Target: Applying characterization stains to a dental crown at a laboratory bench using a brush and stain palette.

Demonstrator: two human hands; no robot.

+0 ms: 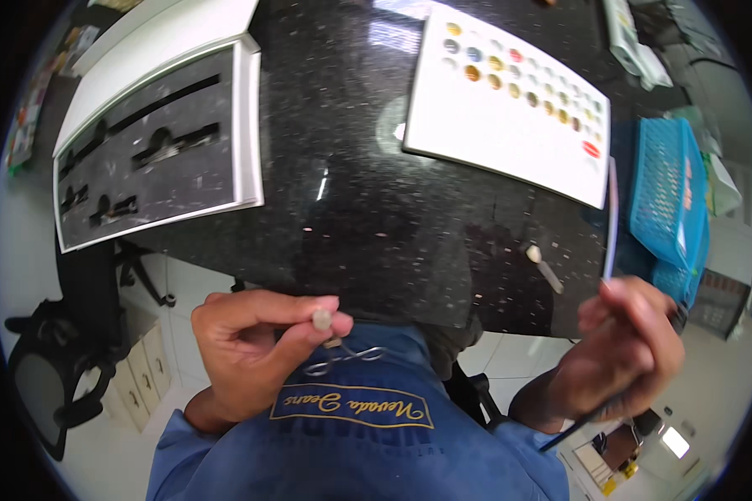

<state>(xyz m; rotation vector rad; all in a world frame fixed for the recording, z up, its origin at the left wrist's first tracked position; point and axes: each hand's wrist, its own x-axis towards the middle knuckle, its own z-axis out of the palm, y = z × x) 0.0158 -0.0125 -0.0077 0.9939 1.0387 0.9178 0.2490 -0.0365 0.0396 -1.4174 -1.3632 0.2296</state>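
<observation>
My left hand [263, 351] pinches a small pale piece [322, 319] at its fingertips, with metal ring-handled forceps [351, 352] just beneath it; their tips are hidden. My right hand [618, 351] is curled around a thin dark tool [572, 430] slanting toward my body. A slim lilac stick [612, 217] reaches up from beside that thumb; I cannot tell whether I grip it. A short pale tool [546, 269] lies on the black speckled tabletop [351, 234] left of that hand. Beyond it sits a white board [501, 142] with rows of coloured dots.
An open white box [249, 125] with a dark cut-out insert lies at the left. Blue perforated baskets [660, 188] and a white device with cables [631, 46] are at the right. A black chair [42, 367] and pale drawers [146, 376] are below the table at the left.
</observation>
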